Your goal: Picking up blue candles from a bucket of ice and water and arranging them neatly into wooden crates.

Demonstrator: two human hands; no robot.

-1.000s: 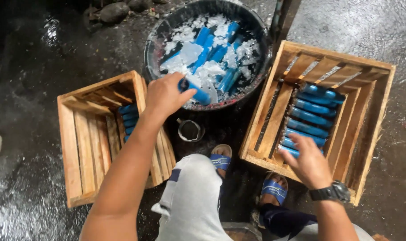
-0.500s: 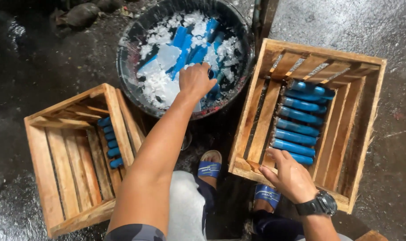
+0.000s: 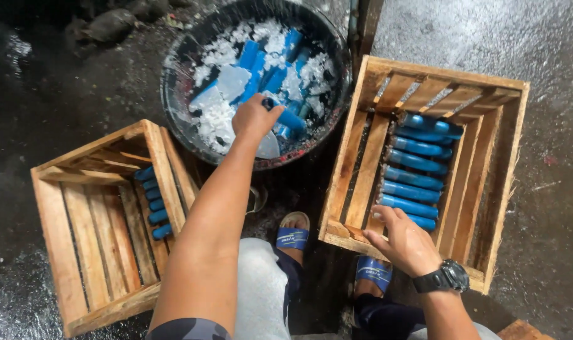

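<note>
- While your left hand [image 3: 253, 118] is down in the black tub [image 3: 173, 94], keep your fingers curled tight around the blue bottle [image 3: 285, 115], because the ice [image 3: 214, 113] makes it wet and slippy.
- Your left fingers are closed on the bottle's near end. Its dark cap pokes out just past your knuckles, and the rest points away to the right over the ice.
- Lift it straight up so it does not bump the other blue bottles [image 3: 261, 66] lying in the tub.
- Your right hand [image 3: 404, 242] rests on the near edge of the right wooden crate [image 3: 362, 182]. Its fingers are spread and hold nothing.
- A row of blue bottles [image 3: 415, 170] lies in that crate, just past your right fingertips.
- More bottles [image 3: 153, 201] sit in the left wooden crate [image 3: 78, 239], beside your left arm.
</note>
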